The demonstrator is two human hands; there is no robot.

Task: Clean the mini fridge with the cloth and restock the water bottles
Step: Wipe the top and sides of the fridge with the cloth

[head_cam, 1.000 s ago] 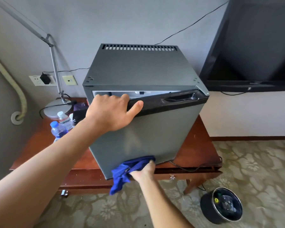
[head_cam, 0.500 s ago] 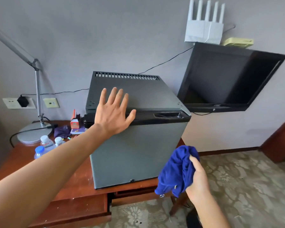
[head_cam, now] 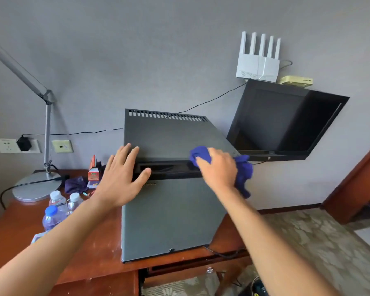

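The grey mini fridge [head_cam: 171, 218] stands on the wooden table [head_cam: 98, 251] with its door closed. My left hand [head_cam: 122, 178] lies flat, fingers spread, against the top left of the door by the dark handle strip. My right hand [head_cam: 219, 169] presses a bunched blue cloth [head_cam: 242, 171] onto the right end of the fridge's top front edge. Three water bottles [head_cam: 58, 207] stand on the table left of the fridge, one with a blue cap, two with white caps.
A desk lamp [head_cam: 37, 184] stands at the table's back left, near a purple cloth [head_cam: 75, 184] and a small orange box [head_cam: 93, 174]. A black TV [head_cam: 286, 122] hangs on the wall to the right, with a white router [head_cam: 257, 65] above. Patterned carpet lies on the right.
My right hand has lifted the blue cloth from beside the door's lower right up to the fridge's top front edge. My left hand has shifted slightly lower on the door. The view has moved closer.
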